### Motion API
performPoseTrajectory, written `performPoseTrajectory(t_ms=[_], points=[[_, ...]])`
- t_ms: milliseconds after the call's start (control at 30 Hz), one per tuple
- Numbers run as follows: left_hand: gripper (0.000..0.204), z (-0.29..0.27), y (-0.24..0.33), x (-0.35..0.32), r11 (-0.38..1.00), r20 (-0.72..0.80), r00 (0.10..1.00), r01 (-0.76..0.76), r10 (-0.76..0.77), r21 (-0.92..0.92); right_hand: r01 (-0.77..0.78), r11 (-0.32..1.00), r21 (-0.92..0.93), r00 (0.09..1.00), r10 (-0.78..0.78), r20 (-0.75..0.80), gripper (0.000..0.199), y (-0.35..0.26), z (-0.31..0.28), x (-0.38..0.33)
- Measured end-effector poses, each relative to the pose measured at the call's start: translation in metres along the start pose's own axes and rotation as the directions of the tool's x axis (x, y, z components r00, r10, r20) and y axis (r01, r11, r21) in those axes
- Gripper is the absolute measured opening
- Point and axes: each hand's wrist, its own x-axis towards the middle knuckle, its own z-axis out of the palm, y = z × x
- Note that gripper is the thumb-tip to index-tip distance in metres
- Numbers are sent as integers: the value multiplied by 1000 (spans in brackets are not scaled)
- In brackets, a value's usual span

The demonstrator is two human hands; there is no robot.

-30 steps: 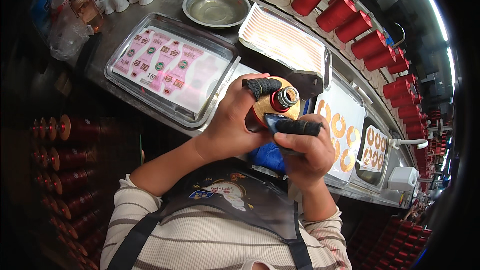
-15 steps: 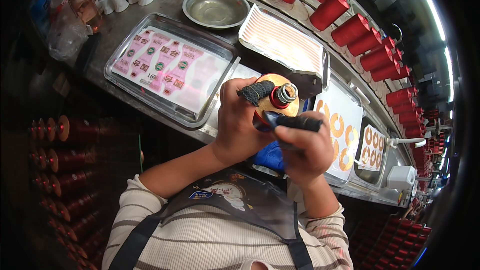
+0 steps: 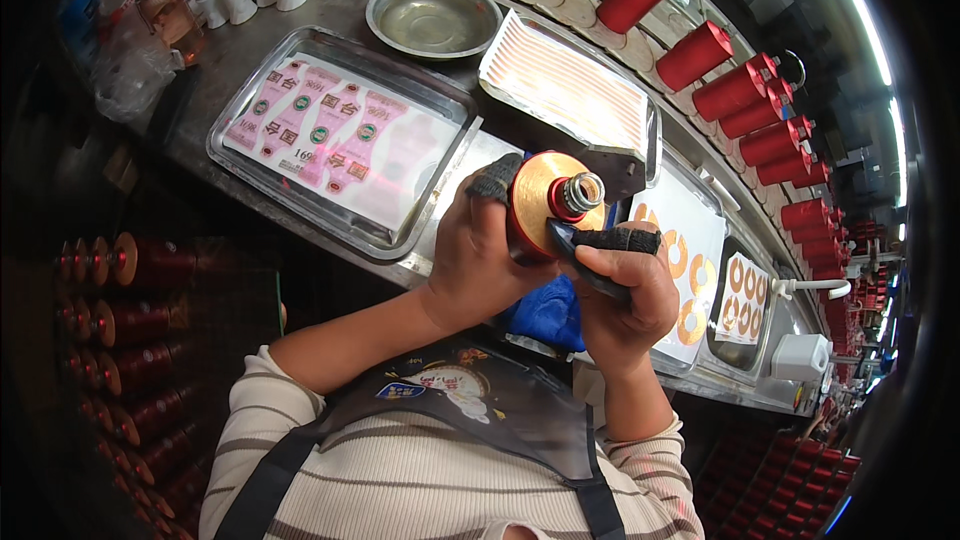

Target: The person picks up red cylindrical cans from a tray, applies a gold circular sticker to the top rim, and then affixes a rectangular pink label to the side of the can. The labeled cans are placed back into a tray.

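Note:
My left hand (image 3: 470, 255) is wrapped round a red bottle, its thumb in a black finger cover lying by the shoulder. The bottle (image 3: 537, 183) has a gold ring on its shoulder and an uncapped neck with metallic threads, tilted to the right. My right hand (image 3: 637, 305) grips a dark flat-bladed tool like a scraper (image 3: 562, 237); its tip lies at the gold ring beside the neck, though whether it presses there I cannot tell. A black cover also wraps a finger of this hand. The bottle's lower body is hidden by my hands.
A metal tray (image 3: 400, 248) of pink printed labels lies left, before a metal basin (image 3: 432, 18). Striped sheets (image 3: 570, 80) rest on a stand beyond my hands. Gold ring stickers (image 3: 690, 323) lie right. Red bottles (image 3: 692, 55) line the conveyor; a blue cloth (image 3: 550, 315) hangs below.
The bottle has turned in my left hand, showing more of the gold ring. The tool's tip has shifted right, closer to the neck. Red bottles on the conveyor's near side have moved right.

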Motion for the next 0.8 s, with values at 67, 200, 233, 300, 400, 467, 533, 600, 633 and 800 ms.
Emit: performPoseTrajectory(t_ms=[67,200,233,300,400,467,533,600,633,800], points=[[109,0,-4,0,997,-38,999,-30,27,-71,-5,1000,16,1000,5,-3,35,0,0,1],[109,-7,-10,5,977,119,991,80,-57,-196,-69,997,17,997,69,-22,34,-3,2,-3],[109,-11,-11,7,967,213,972,149,-104,-206,-62,998,-9,998,62,-21,34,-4,3,-2],[110,2,-3,-3,997,81,994,79,-77,-21,-50,998,-37,999,50,-13,35,-6,4,-1],[112,4,-11,-6,996,25,997,71,-70,-53,-39,999,-32,999,38,-12,36,-6,3,2],[111,3,-15,-4,962,92,992,103,-82,-255,-49,999,-15,999,49,-6,36,-5,3,0],[110,3,-22,0,966,179,980,129,-89,-225,-40,998,-48,999,39,-31,36,-6,5,0],[113,15,-15,-11,989,52,993,107,-102,-105,-45,998,-52,999,43,-32,36,-6,7,0],[114,18,-9,-12,994,-11,995,103,-104,-42,-54,997,-50,998,52,-29,36,-6,5,-2],[112,7,-18,-5,948,120,983,166,-138,-271,-82,996,-33,996,81,-22,35,-4,2,-6]])
